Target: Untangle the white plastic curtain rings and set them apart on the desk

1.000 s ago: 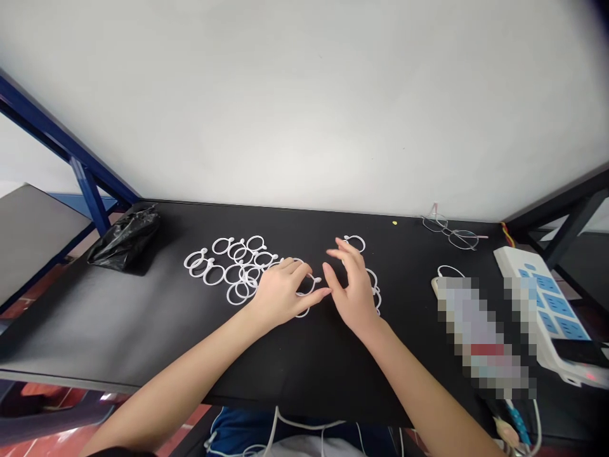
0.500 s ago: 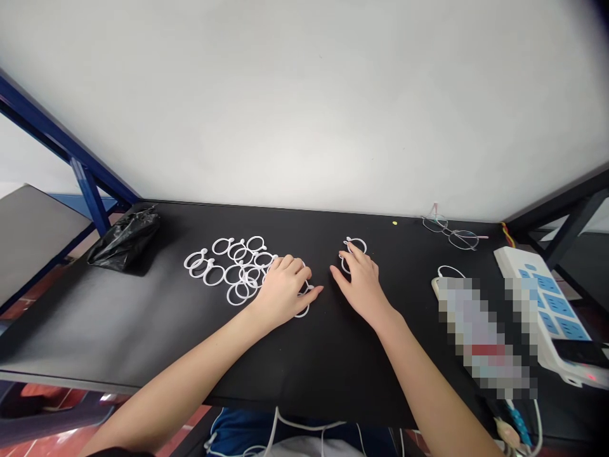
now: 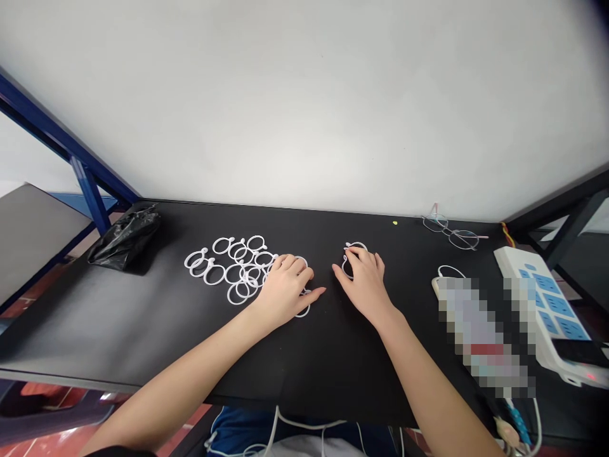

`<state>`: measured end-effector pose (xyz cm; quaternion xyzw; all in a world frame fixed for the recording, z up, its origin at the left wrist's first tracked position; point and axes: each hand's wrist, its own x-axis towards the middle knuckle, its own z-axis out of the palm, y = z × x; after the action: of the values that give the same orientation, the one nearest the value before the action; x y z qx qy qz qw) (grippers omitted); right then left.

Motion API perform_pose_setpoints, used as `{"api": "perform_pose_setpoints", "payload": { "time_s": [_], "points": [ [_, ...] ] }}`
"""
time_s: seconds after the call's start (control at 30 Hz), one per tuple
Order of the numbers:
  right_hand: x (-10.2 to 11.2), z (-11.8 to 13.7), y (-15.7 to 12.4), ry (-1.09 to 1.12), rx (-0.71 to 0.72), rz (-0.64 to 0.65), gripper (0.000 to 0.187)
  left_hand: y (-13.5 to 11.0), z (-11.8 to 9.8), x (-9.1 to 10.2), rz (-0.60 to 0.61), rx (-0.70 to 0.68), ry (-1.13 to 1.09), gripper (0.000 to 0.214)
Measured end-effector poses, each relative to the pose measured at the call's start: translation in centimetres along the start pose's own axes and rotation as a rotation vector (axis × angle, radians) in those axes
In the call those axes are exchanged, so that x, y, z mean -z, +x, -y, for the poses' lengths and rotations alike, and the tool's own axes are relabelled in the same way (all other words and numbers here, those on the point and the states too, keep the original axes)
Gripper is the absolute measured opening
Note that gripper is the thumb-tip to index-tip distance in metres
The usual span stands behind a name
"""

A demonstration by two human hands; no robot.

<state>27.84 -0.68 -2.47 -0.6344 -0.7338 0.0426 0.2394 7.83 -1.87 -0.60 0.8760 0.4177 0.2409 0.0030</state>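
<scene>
Several white plastic rings (image 3: 228, 263) lie spread on the black table (image 3: 143, 317), left of centre. My left hand (image 3: 284, 289) rests palm down on the right edge of that pile. Its fingers are curled over a ring and its thumb points right; another ring (image 3: 303, 311) peeks out under the palm. My right hand (image 3: 365, 282) lies flat a little to the right, fingers spread. Its fingertips touch a separate white ring (image 3: 354, 246). Whatever lies beneath that palm is hidden.
A crumpled black plastic bag (image 3: 124, 238) sits at the table's back left. Wire-rimmed glasses (image 3: 451, 231) lie at the back right near the white wall. A white and blue power strip (image 3: 547, 311) and a blurred-out object (image 3: 480, 336) occupy the right side. A blue frame post (image 3: 88, 190) stands at left.
My right hand has dropped from raised with fingers spread to flat on the table, covering the rings there. My left hand has barely shifted on the pile.
</scene>
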Motion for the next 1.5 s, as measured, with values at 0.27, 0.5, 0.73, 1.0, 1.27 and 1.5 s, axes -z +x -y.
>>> {"api": "perform_pose_setpoints", "payload": {
  "time_s": [0.27, 0.5, 0.73, 1.0, 1.27, 1.5],
  "points": [
    [1.3, 1.6, 0.2, 0.272, 0.071, -0.292, 0.029, 0.1, -0.3, 0.4, -0.080, -0.025, -0.032, 0.022],
    [1.5, 4.6, -1.2, 0.643, 0.275, -0.431, 0.017, 0.1, -0.7, 1.0, -0.197, -0.014, -0.139, 0.037],
    [0.9, 5.5, -2.2, 0.809, 0.299, -0.276, 0.017, -0.1, -0.6, 0.5, -0.168, -0.058, -0.183, 0.040],
    [1.4, 5.5, -1.8, 0.781, 0.304, -0.324, 0.026, -0.1, -0.9, 0.7, -0.147, -0.039, -0.268, 0.035],
    [1.4, 5.3, -1.8, 0.783, 0.293, -0.316, 0.026, 0.1, -1.1, 1.0, -0.132, 0.009, -0.445, 0.028],
    [1.5, 5.1, -1.9, 0.841, 0.239, -0.251, 0.018, 0.2, -1.1, 1.5, -0.056, 0.027, -0.579, 0.025]
  ]
}}
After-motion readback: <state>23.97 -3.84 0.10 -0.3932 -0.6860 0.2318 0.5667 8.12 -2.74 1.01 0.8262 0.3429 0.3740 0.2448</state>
